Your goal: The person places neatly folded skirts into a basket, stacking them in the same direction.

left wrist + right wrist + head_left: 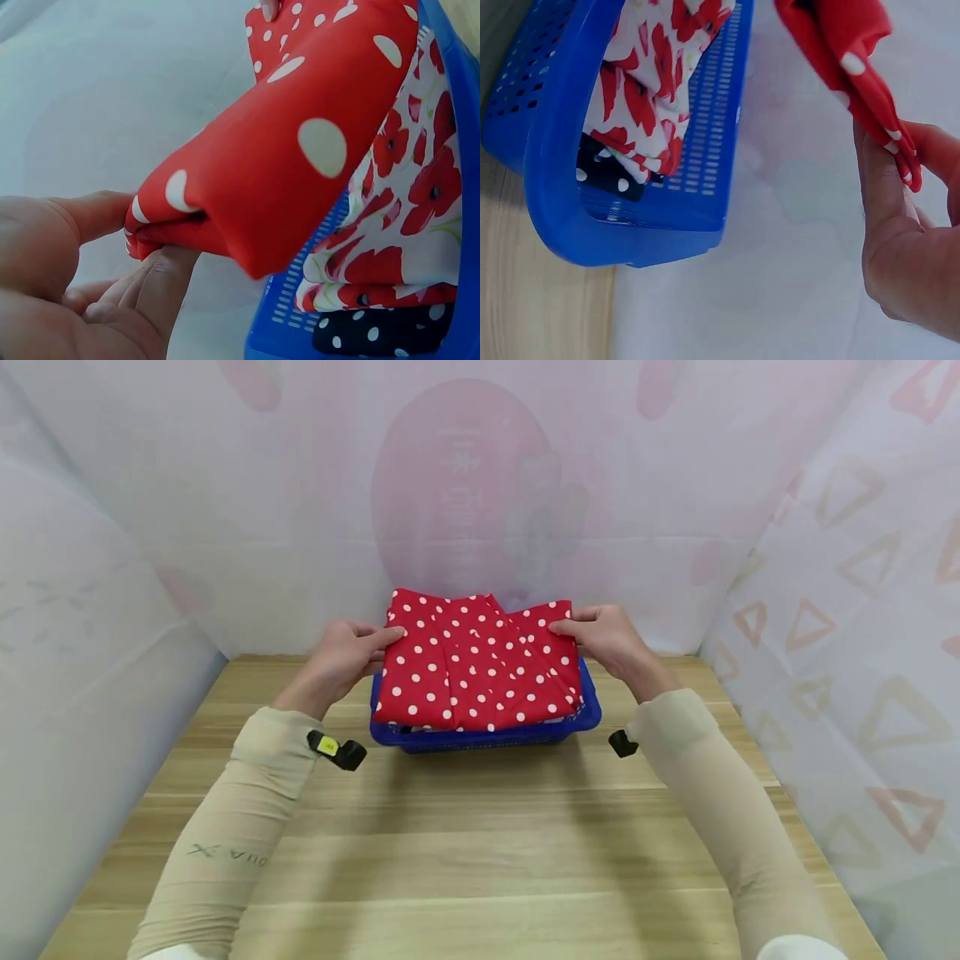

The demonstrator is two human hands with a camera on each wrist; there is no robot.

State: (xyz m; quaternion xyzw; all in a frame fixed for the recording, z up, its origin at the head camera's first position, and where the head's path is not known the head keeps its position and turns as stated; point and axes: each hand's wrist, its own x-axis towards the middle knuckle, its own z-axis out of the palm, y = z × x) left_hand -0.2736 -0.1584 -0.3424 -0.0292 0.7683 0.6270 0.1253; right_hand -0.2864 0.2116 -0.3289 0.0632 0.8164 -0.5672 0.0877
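A folded red cloth with white polka dots is spread between both hands, over a blue plastic basket. My left hand pinches its left edge between thumb and fingers. At the opposite edge my right hand pinches the cloth the same way. In the left wrist view the folded layers show between the thumb and fingers of the left hand. Inside the basket lies a folded white cloth with red flowers, on top of a black cloth with white dots.
The basket stands at the back of a wooden table, close to a pale printed backdrop. Similar sheets rise at the left and right sides. Small black cameras are strapped at both wrists.
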